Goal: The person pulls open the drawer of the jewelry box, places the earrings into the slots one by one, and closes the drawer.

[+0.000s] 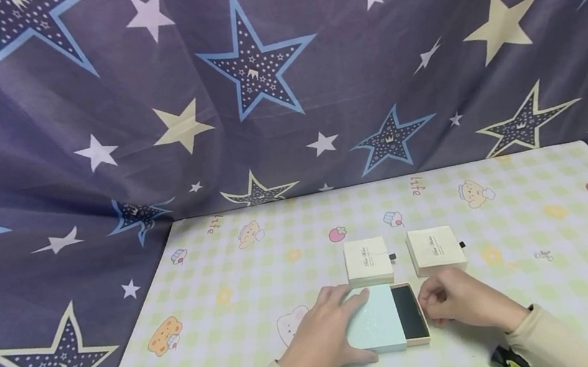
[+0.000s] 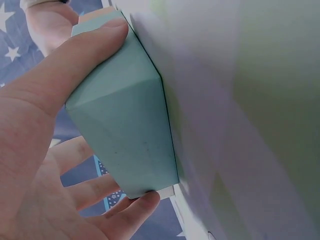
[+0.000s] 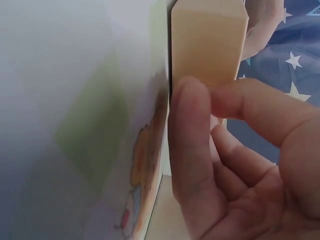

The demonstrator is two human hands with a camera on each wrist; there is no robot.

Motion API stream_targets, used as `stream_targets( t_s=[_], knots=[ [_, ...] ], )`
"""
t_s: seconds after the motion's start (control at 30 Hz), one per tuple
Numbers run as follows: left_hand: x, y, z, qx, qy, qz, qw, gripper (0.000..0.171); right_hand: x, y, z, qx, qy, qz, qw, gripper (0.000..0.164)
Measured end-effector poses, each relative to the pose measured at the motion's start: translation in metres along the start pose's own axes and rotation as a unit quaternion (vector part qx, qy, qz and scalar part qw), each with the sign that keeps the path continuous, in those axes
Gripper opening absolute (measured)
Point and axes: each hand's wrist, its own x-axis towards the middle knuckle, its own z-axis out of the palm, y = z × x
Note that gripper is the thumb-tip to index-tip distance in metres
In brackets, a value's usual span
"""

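A light-blue drawer box (image 1: 372, 323) lies on the table, its beige drawer (image 1: 410, 311) partly out to the right and showing a dark lining. My left hand (image 1: 323, 336) grips the sleeve from the left; in the left wrist view the thumb presses one side and fingertips touch the opposite side of the sleeve (image 2: 125, 135). At the drawer's outer end is my right hand (image 1: 463, 301). Its thumb and index finger pinch together against the drawer front (image 3: 207, 45) in the right wrist view. Whatever lies between those fingertips is hidden.
Two cream boxes, one on the left (image 1: 368, 261) and one on the right (image 1: 435, 248), sit just behind the blue box, each with a small black tab on its right side. A checked cloth (image 1: 228, 356) with cartoon prints covers the table. A star-patterned curtain (image 1: 287, 134) hangs behind.
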Motion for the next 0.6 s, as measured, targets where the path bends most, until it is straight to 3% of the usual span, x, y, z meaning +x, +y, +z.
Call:
stream_targets(
  t_s=[0.2,0.6],
  knots=[
    [0.000,0.000,0.001,0.002,0.000,0.002,1.0000,0.096,-0.005,0.004,-0.004,-0.022,0.006,-0.007,1.000,0.024],
    [-0.001,0.000,-0.001,0.003,-0.001,-0.001,1.0000,0.095,-0.012,0.009,-0.014,-0.036,0.009,0.016,0.999,0.020]
  ],
)
